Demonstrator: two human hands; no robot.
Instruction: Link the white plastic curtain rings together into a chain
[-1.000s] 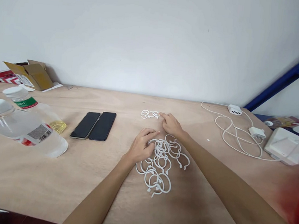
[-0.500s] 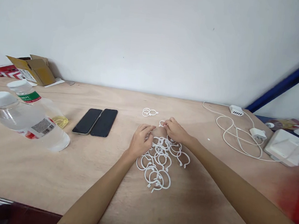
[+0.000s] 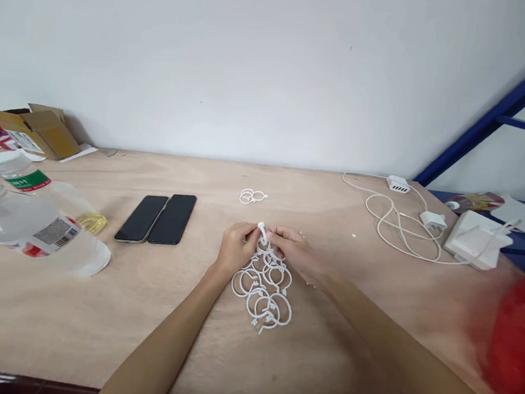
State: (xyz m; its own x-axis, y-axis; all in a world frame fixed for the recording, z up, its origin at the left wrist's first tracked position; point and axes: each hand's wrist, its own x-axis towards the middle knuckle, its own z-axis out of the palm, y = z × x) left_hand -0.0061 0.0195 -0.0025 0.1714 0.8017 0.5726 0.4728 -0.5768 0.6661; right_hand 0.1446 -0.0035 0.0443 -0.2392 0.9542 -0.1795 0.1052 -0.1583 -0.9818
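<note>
Several thin white plastic rings with small clasps [image 3: 269, 306] lie in an overlapping pile on the wooden table. At the far end of the pile, one white plastic ring [image 3: 263, 232] stands up nearly edge-on between my hands. My left hand [image 3: 237, 248] pinches it from the left, thumb and fingers together. From the right, my right hand [image 3: 293, 248] closes its fingertips on the same ring; its wrist and forearm are smeared by motion. Part of the pile is hidden under my right hand. Farther back lies a small separate group of white rings [image 3: 252, 196].
On the left are two phones [image 3: 172, 219], clear bottles [image 3: 39, 225] and an open cardboard box [image 3: 50, 133]. A white cable [image 3: 379, 224], a charger [image 3: 398, 184] and a white adapter [image 3: 479, 239] lie on the right. Something red [image 3: 518, 339] sits at the right edge.
My right hand has come in toward my left hand, and a ring is now held upright between them. The camera view has shifted slightly to the right.
</note>
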